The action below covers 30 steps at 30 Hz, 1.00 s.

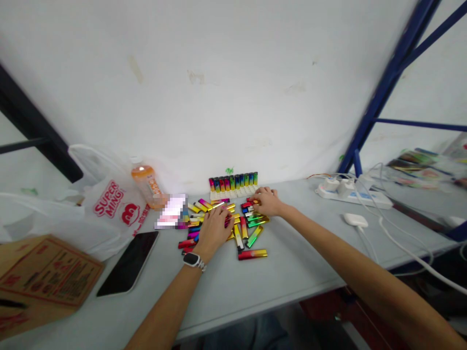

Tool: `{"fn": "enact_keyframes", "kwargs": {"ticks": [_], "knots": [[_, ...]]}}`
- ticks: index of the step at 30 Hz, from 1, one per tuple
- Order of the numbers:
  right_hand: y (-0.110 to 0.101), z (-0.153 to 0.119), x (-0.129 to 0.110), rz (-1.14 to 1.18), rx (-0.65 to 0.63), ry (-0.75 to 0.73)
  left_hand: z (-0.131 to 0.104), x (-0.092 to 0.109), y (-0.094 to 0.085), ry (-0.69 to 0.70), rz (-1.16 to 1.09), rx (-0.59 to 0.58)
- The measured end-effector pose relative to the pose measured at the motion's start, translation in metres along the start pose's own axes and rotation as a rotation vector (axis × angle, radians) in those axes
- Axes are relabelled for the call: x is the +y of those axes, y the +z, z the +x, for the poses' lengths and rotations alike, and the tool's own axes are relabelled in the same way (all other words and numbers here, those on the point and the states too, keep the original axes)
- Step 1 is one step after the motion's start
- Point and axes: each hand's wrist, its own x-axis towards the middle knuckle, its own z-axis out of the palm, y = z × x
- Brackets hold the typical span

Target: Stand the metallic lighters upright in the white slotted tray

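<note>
Many colourful lighters [252, 254] lie loose in a pile on the grey table. Behind the pile, a row of upright lighters [232, 183] stands in a pale holder [233, 194] close to the wall. My left hand [216, 228], with a watch on the wrist, rests over the left and middle part of the pile, its fingers bent; what lies under the fingertips is hidden. At the pile's right side, near the right end of the holder, my right hand [267, 201] has curled fingers on or beside the lighters. Whether it grips one is too small to tell.
On the left are a cardboard box [47, 277], a plastic bag [105, 209], an orange bottle [145, 182], a black phone [129, 262] and a blurred bright object [172, 211]. On the right are a power strip [353, 195], a white adapter [353, 220], cables and a blue frame [383, 87].
</note>
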Motion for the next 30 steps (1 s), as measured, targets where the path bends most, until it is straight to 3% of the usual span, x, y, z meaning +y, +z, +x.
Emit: {"fn": "enact_keyframes", "kwargs": {"ticks": [7,10,13,16,19,21,27,30], "knots": [[-0.012,0.039,-0.007,-0.074,-0.17,-0.044,0.0,-0.003,0.001,-0.002,-0.017,-0.015],[-0.01,0.049,-0.006,0.001,-0.17,-0.093,0.0,-0.004,-0.001,-0.005,-0.03,-0.032],[-0.008,0.047,-0.005,0.259,-0.027,-0.151,0.0,-0.004,-0.005,-0.017,-0.049,-0.05],[-0.003,0.033,-0.015,0.737,0.145,-0.166,0.0,-0.004,-0.006,-0.023,-0.065,-0.064],[0.005,0.014,-0.033,1.27,0.258,-0.074,-0.001,-0.005,-0.007,-0.013,-0.075,-0.058],[0.01,0.002,-0.045,1.505,0.267,0.003,-0.002,-0.006,-0.007,-0.006,-0.081,-0.052],[0.014,-0.015,-0.055,1.759,0.086,0.104,-0.004,-0.009,-0.009,-0.011,-0.091,-0.072],[0.018,-0.012,-0.055,1.73,0.138,0.265,-0.004,-0.01,-0.009,-0.004,-0.089,-0.064]]}}
